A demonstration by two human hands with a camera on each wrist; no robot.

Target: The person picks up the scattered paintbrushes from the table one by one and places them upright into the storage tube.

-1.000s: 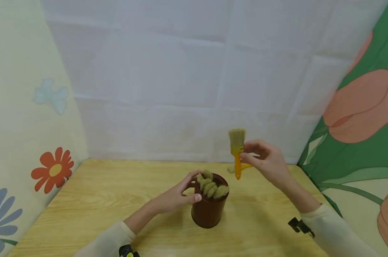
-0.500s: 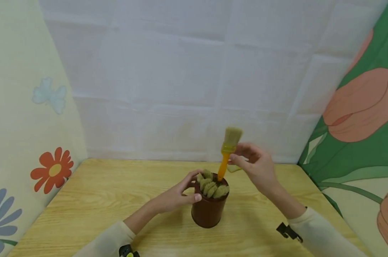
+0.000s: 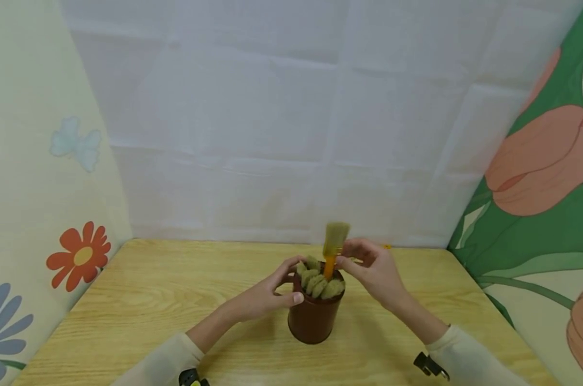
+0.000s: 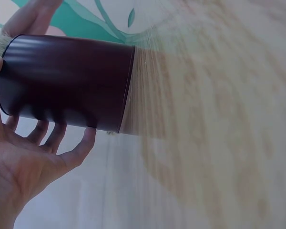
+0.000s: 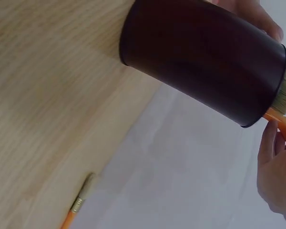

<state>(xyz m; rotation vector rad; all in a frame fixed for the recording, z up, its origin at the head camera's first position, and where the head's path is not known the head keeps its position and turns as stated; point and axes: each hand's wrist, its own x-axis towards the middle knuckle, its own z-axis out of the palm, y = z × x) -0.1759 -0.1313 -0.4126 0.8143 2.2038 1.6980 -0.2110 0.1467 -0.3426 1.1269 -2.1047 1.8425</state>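
A dark brown cylindrical pot [image 3: 315, 319] stands upright on the table, with several brushes [image 3: 315, 281] packed in it bristles up. My left hand [image 3: 267, 297] holds the pot from the left, thumb near the rim in front and fingers round the side, as the left wrist view shows. Above the pot's far right rim, my right hand [image 3: 373, 273] pinches a paintbrush [image 3: 337, 238] with pale bristles up. Its orange handle [image 5: 276, 118] points down into the pot's mouth; the lower end is hidden.
Another orange-handled brush [image 5: 78, 202] lies on the wooden table [image 3: 175, 289] near the back edge, mostly hidden behind my right hand in the head view. A white cloth [image 3: 252, 134] hangs behind the table, with flower-printed sheets on both sides.
My right hand has carried the paintbrush left and then down, so its handle has gone from beside the pot to inside its mouth. The left hand and pot have stayed put.
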